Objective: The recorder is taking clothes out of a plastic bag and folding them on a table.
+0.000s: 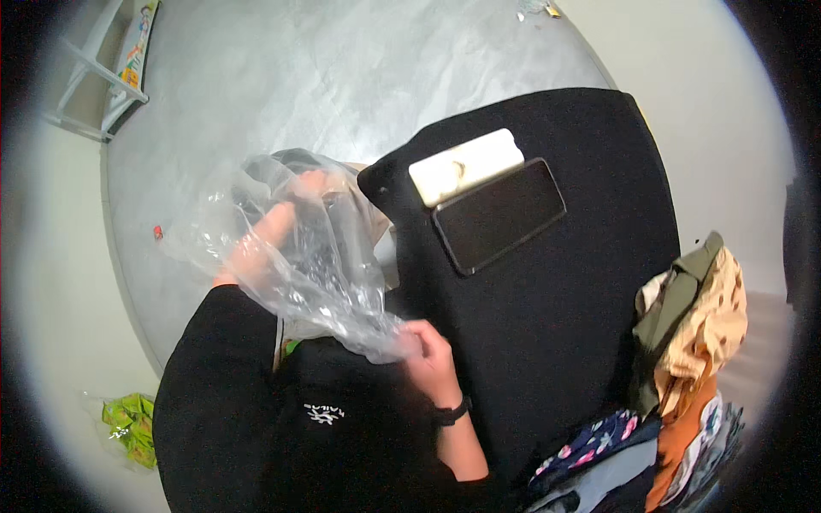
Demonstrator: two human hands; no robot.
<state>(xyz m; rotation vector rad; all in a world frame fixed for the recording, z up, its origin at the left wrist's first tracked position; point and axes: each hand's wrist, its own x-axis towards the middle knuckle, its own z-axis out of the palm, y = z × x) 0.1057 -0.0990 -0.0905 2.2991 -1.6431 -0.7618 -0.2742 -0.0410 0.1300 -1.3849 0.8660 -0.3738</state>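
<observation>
To the left of the black-draped bench [556, 325], the left hand [274, 227] was pushed inside a clear plastic bag [299, 265], apparently to spread it open; how far its fingers were spread could not be told through the film. At the bench's near left edge, the right hand [432, 359] was closed, pinching the bag's gathered end to keep it taut. On the bench lay a dark phone [500, 214] beside a cream-coloured box [466, 165], and folded clothes [684, 359] were heaped at its right edge.
</observation>
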